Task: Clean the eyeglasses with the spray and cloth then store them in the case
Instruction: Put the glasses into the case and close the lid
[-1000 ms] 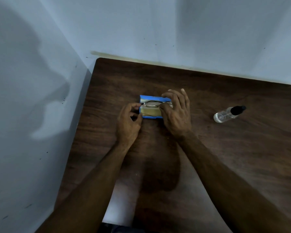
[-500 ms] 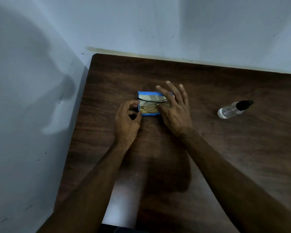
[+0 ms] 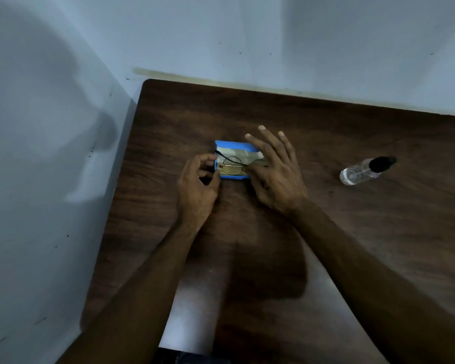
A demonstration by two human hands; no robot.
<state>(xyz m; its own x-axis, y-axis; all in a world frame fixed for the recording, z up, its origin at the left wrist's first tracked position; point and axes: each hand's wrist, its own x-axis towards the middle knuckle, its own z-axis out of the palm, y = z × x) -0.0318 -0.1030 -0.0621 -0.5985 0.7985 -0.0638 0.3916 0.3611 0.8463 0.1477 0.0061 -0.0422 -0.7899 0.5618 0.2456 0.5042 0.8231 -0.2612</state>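
I judge the task is near its end. The eyeglasses [image 3: 233, 166] lie folded inside the open blue case [image 3: 222, 146], on a pale lining which may be the cloth; I cannot tell this for sure. The case lid is not closed yet, so closing it is what remains for me.

My left hand [image 3: 196, 189] is at the left end of the case, fingers curled with the thumb and forefinger close together near the hinge of the frame; if they really pinch something I cannot tell. My right hand [image 3: 276, 170] lies over the right part of the case with the fingers spread and flat, holding nothing, and it hides that end of the glasses.

The spray bottle [image 3: 363, 172] lies on its side well apart to the right, out of my way. The table [image 3: 326, 232] has much free room to the right and near me. The left edge of the table and the wall [image 3: 50, 179] are not far from my left hand, so there is less room on that side.
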